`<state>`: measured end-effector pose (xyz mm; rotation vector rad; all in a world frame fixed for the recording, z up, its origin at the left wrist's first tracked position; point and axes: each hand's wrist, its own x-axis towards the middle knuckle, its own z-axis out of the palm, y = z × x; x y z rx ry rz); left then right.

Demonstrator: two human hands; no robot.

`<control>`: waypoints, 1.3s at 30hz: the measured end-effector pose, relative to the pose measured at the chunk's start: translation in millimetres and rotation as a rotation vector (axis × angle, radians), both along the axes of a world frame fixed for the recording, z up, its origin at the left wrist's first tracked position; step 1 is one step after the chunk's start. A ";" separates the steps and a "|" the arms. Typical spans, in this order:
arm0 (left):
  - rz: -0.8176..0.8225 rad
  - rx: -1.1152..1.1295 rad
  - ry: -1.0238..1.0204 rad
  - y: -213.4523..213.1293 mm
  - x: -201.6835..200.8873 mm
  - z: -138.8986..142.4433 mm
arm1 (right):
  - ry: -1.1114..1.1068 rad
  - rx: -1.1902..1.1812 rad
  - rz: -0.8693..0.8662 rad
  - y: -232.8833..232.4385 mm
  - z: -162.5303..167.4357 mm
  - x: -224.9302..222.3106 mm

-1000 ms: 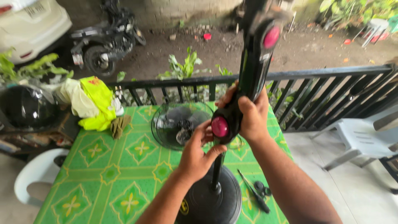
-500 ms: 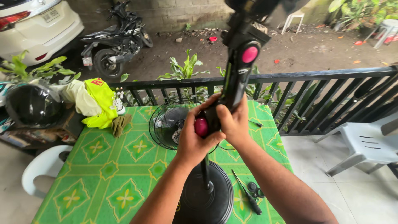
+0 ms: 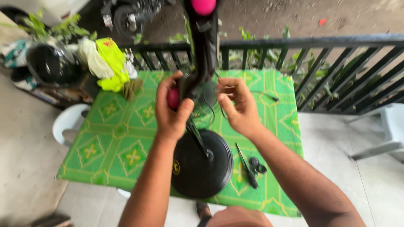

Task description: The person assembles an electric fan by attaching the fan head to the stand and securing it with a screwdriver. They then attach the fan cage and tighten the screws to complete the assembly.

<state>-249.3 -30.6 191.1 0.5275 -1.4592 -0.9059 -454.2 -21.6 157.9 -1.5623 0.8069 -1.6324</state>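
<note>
A person stands at a bench [image 3: 126, 138] covered in a green patterned cloth, both bare hands raised to a black fan stand [image 3: 201, 63] that rises from a round black base [image 3: 202, 168] at the near edge of the bench. The left hand [image 3: 170, 111] is wrapped around the lower part of the stand, its fingers [image 3: 185, 113] curled tight on the black body beside a pink knob [image 3: 173, 99] that shows between thumb and palm. The right hand [image 3: 237, 107] hovers just right of the stand, fingers [image 3: 225, 90] half curled and pinching at thin dark wires [image 3: 219, 84] there; whether it truly has hold of them cannot be told through the blur. A second pink knob [image 3: 203, 6] sits higher on the stand, at the top of the frame.

On the cloth right of the base lie a screwdriver [image 3: 247, 168] and a small dark part [image 3: 256, 164], close together. A wire fan grille [image 3: 206, 105] lies flat behind the stand, mostly hidden by the hands.

At the far left corner of the bench rests a heap of white and yellow-green cloth [image 3: 107, 63], with a dark helmet [image 3: 48, 63] just left of it. A black railing [image 3: 328, 63] runs along the far side, and a motorbike [image 3: 130, 12] stands on the ground beyond. A white plastic chair [image 3: 69, 122] is tucked in at the left of the bench, and another [image 3: 387, 130] stands at the right.
</note>
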 end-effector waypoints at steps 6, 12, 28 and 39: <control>-0.002 -0.085 -0.051 6.6 3.8 -2.6 | 0.101 0.400 -0.187 11.6 -108.6 -62.5; 0.054 -0.030 -0.059 12.0 3.8 7.1 | 0.702 0.480 -0.486 54.1 -207.8 -96.4; 0.075 -0.016 -0.017 10.7 5.7 -8.3 | 1.220 0.513 -0.245 121.6 -241.2 -86.7; 0.049 0.017 -0.020 9.9 -0.3 8.9 | 0.733 0.497 -0.336 113.5 -247.1 -73.5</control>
